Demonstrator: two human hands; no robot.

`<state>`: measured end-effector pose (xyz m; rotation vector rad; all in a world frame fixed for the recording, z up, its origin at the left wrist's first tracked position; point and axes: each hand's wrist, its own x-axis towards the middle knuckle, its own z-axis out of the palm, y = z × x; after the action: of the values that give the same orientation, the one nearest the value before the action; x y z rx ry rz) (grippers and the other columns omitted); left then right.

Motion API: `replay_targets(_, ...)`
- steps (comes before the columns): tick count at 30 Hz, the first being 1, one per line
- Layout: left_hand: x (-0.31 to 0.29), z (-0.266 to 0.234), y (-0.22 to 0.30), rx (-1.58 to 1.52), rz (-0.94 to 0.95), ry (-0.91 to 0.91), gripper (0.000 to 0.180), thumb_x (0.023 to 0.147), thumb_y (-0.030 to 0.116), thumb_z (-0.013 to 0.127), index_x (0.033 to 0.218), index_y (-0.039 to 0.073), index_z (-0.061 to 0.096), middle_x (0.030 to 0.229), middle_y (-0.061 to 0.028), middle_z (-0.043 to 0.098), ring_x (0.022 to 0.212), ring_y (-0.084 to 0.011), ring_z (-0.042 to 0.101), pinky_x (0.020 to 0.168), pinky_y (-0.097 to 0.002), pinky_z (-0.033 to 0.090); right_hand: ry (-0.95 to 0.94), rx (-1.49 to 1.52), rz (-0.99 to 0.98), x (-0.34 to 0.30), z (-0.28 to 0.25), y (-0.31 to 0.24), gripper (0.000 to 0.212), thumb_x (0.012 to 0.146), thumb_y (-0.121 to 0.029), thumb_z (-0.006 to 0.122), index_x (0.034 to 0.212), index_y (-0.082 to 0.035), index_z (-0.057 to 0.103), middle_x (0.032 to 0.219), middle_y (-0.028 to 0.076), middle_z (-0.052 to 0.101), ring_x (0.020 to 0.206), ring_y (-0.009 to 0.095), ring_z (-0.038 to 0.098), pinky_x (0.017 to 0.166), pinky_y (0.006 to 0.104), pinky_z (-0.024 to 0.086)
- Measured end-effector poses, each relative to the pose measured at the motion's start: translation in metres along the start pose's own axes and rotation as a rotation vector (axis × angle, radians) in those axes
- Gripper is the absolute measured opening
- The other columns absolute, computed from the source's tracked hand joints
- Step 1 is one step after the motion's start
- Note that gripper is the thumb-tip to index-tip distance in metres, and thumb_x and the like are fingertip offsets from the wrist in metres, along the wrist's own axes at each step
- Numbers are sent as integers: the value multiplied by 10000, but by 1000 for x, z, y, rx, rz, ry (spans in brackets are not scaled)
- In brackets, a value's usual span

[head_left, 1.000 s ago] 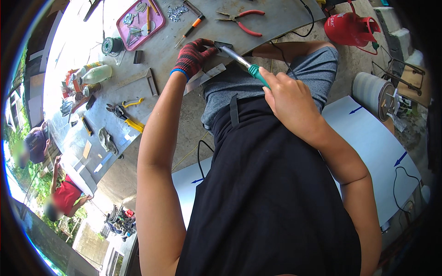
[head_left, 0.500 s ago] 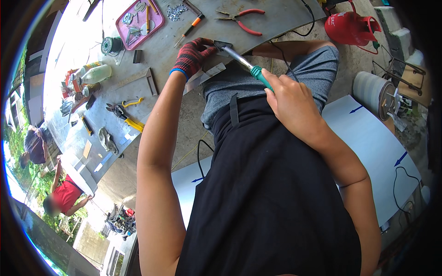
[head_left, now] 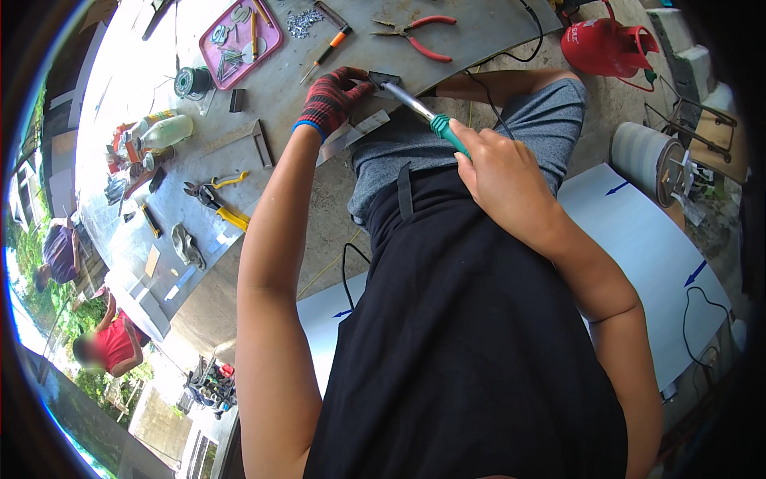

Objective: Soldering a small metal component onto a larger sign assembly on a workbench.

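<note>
My right hand [head_left: 504, 169], bare, is wrapped round the green handle of a soldering iron [head_left: 412, 102]. Its metal barrel points up and left, and its tip end is at a small dark rectangular metal piece [head_left: 388, 77] by the table edge. In a red-and-black striped knit glove, my left hand [head_left: 330, 100] pinches that piece at its left side. The fingertips are partly hidden. Just below the glove, a flat metal strip [head_left: 359, 134] juts past the table edge above my lap.
The metal table [head_left: 295, 48] carries a pink tray [head_left: 275, 40] of small hardware, red-handled pliers [head_left: 429, 49], an orange-and-black screwdriver [head_left: 333, 45], a solder spool [head_left: 191, 81] and yellow-handled snips [head_left: 230, 217]. A red gas cylinder [head_left: 594, 46] stands right. Two people are at the far left.
My hands and the soldering iron stay almost in place, with only a slight shift of the view. At the left, the person in red has drawn their arms in from the table's end.
</note>
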<state>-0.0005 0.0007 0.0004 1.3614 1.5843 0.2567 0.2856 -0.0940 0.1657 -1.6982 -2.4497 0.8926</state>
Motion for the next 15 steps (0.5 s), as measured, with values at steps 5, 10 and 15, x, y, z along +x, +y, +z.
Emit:
replay_targets(5,0,0,-1,-4,7,-1,365,908,321,793,1220,136,753,1051,-103,791,943,-191,730,866,-338,561,5,-4,0,0,-1,0,420,960,-138,664,1338,39,618,869,192,694,759,353,731,714,447,596)
replay_targets(10,0,0,-1,10,-14,-14,373,911,321,790,1231,134,746,1056,-110,789,945,-194,730,852,-341,567,-6,3,12,-1,-2,0,420,958,-138,666,1337,37,620,867,191,695,760,352,732,717,450,595)
replay_targets(15,1,2,-4,-4,-5,-12,381,912,323,789,1240,136,742,1046,-106,787,930,-195,730,833,-344,571,40,63,21,-10,-8,5,425,947,-135,682,1339,18,627,869,192,692,795,374,721,740,464,584)
